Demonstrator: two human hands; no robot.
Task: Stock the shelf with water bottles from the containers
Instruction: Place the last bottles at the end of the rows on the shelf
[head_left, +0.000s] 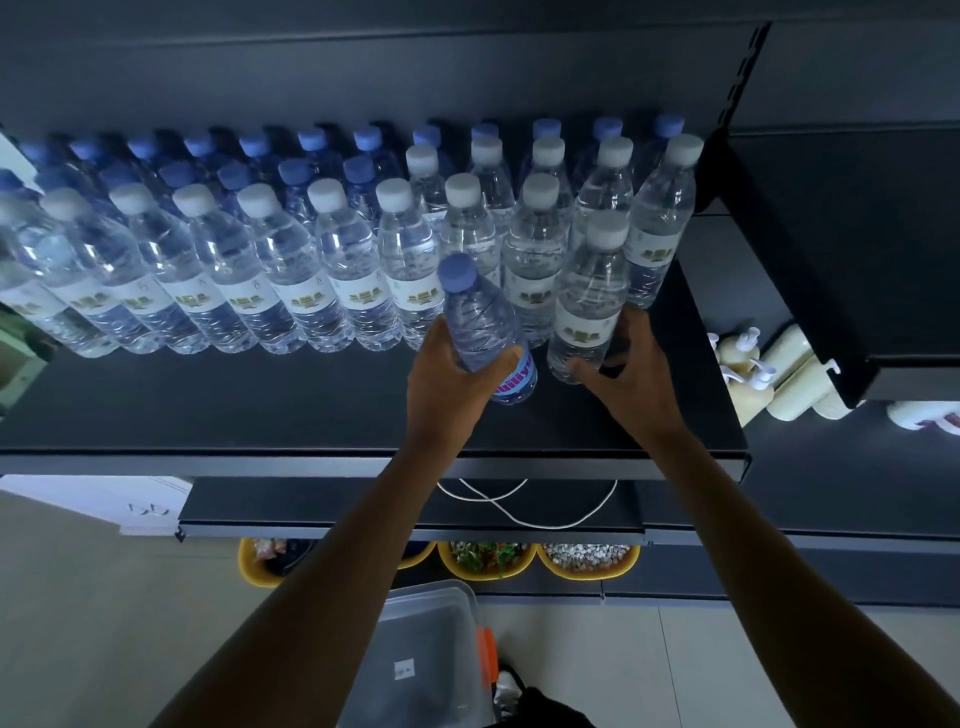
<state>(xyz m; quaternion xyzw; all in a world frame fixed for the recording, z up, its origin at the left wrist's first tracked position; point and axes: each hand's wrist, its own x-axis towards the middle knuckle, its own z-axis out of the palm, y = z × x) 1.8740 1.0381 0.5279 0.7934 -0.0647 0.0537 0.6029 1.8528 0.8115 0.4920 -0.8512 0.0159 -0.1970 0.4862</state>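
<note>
A dark shelf (260, 400) carries rows of water bottles (291, 260), white-capped in front and blue-capped behind. My left hand (447, 379) grips a blue-capped, blue-tinted bottle (480, 322), tilted, over the shelf's front right part. My right hand (631, 374) wraps around a white-capped clear bottle (589, 301) that stands upright on the shelf, just in front of the right end of the rows. A clear plastic container (421, 660) with an orange latch sits on the floor below, between my arms.
Right of the shelf, a lower shelf holds cream pump bottles (748, 364). Beneath it lie a white cable (519, 504) and yellow bins (587, 564) of small goods. A strip of bare shelf runs along the front edge.
</note>
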